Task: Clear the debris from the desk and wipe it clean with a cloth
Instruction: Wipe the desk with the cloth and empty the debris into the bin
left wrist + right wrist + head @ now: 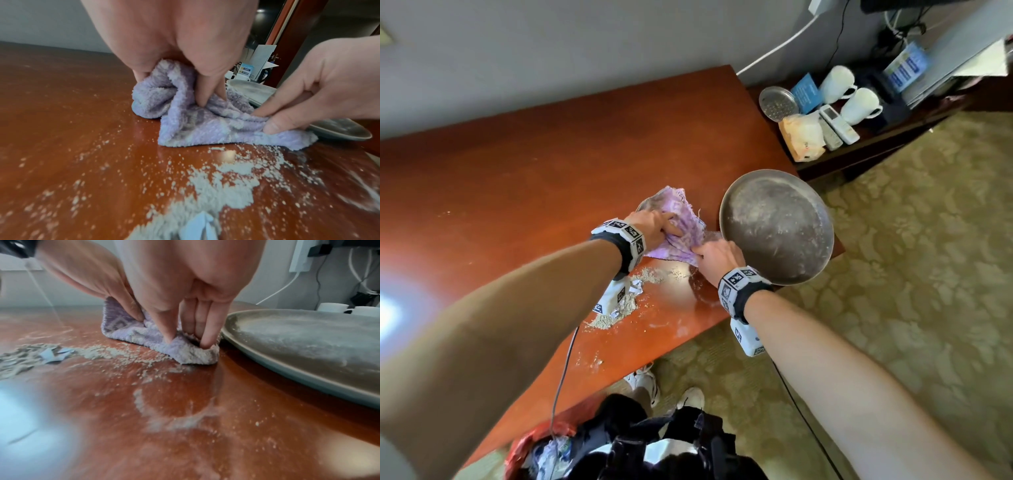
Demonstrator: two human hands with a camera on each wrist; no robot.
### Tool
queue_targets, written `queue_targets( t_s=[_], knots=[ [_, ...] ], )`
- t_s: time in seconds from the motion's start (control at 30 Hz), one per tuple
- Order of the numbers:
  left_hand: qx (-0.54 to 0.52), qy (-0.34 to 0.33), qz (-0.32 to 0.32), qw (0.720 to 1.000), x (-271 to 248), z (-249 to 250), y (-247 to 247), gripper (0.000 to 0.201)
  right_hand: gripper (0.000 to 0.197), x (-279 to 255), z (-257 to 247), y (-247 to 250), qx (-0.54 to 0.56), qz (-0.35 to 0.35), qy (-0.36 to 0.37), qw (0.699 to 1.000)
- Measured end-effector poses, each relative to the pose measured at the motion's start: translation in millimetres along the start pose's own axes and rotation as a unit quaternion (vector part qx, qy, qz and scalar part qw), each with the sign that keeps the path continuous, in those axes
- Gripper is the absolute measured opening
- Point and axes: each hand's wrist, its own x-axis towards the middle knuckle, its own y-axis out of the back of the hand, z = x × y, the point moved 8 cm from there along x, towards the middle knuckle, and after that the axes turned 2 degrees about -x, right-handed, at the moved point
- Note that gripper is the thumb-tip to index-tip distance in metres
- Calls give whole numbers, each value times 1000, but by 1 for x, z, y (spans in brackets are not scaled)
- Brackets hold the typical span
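While bunched, one cloth (681, 226), two hands.

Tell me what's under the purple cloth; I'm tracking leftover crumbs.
Crumbs lie on the desk beside the cloth, which both hands grip; whatever lies beneath is covered.

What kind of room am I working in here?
Probably a hotel guest room: a reddish wooden desk against a plain wall, patterned carpet, and a side shelf with two white mugs, a remote control and a blue leaflet.
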Motion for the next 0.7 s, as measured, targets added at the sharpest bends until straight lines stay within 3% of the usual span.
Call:
queue_targets(
  t_s=[0.3, 0.4, 0.5, 0.7],
  knots=[
    [-29, 22, 12, 999, -22, -18, -18, 52, 23, -9, -24, -10, -33, -50, 25, 998],
    [-30, 36, -19, 999, -32, -25, -23, 53, 26, -10, -26, -7, -47, -31, 48, 997],
    [3, 36, -66, 997, -43, -24, -27, 41, 31, -12, -25, -10, -50, -23, 64, 996],
    [37, 43, -67, 996, -59, -18, -26, 34, 29, -23, -30, -23, -9, -37, 49, 998]
  ],
)
